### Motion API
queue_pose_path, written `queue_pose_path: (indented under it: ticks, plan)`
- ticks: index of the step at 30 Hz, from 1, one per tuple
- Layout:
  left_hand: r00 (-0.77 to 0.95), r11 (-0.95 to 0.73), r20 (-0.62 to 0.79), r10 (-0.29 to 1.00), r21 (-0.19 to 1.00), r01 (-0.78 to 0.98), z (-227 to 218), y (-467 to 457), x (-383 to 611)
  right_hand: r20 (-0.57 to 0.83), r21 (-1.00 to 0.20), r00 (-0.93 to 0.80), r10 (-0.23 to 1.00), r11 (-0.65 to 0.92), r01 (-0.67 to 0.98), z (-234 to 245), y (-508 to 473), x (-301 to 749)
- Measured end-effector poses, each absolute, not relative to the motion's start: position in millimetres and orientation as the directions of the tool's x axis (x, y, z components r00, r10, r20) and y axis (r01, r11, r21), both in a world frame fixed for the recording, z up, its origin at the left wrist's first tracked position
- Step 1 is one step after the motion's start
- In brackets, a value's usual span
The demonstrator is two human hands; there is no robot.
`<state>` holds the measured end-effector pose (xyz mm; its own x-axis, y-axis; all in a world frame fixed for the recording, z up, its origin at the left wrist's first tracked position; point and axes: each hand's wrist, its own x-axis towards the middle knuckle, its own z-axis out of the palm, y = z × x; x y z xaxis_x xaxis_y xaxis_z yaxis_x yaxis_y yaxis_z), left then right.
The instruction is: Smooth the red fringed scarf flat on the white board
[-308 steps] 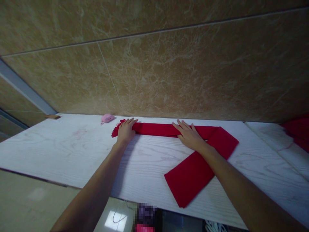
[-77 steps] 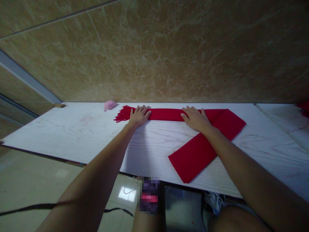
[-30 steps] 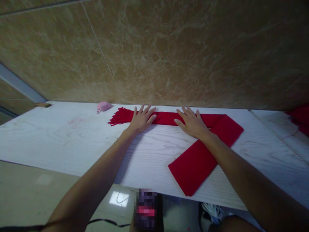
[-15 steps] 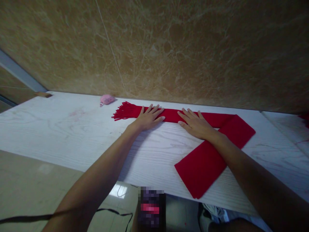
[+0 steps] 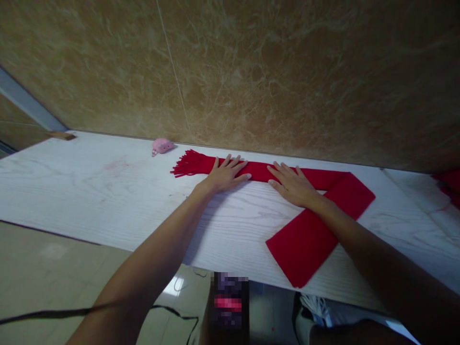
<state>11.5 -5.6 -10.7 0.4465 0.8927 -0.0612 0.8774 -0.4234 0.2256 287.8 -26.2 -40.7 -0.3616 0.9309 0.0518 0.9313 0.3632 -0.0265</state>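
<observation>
A red scarf [image 5: 258, 171] lies flat along the back of the white wood-grain table [image 5: 143, 201]. Its fringed end points left; at the right it folds over and slants back toward the front edge. My left hand [image 5: 226, 176] rests palm down on the scarf near the fringe, fingers spread. To its right, my right hand [image 5: 292, 184] also presses flat on the strip with fingers apart. My right forearm crosses above the slanting part of the scarf and hides some of it.
A pink plush toy [image 5: 163, 145] sits against the marbled wall [image 5: 251, 72], left of the fringe. More red fabric [image 5: 449, 187] shows at the far right edge. A small wooden block [image 5: 62, 135] is at the back left corner. A dark strap [image 5: 46, 315] hangs low at the left.
The camera view has shifted slightly. Both hands stay flat on the scarf in nearly the same spots, and the scarf's layout looks the same.
</observation>
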Motion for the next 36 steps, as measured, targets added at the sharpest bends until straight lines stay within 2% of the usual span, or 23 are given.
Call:
queue_pose_path:
  ticks: [10, 16, 21, 36]
  plan:
    - [0.449, -0.425, -0.041, 0.893, 0.256, 0.868, -12.0, -5.4, 10.2, 0.088, 0.013, -0.356, 0.930, 0.356, 0.934, -44.3, -25.2, 289.5]
    - [0.460, -0.434, -0.032, 0.887, 0.277, 0.857, -11.1, -5.6, 10.3, 0.069, -0.004, -0.360, 0.930, 0.361, 0.932, -44.8, -24.4, 291.3]
    - [0.457, -0.434, -0.030, 0.889, 0.269, 0.860, -13.2, -4.4, 10.7, 0.094, -0.012, -0.361, 0.928, 0.364, 0.931, -47.0, -23.3, 292.8]
    - [0.446, -0.426, -0.031, 0.894, 0.242, 0.872, -13.2, -5.8, 11.8, 0.048, -0.019, -0.353, 0.934, 0.354, 0.935, -37.6, -28.5, 286.5]
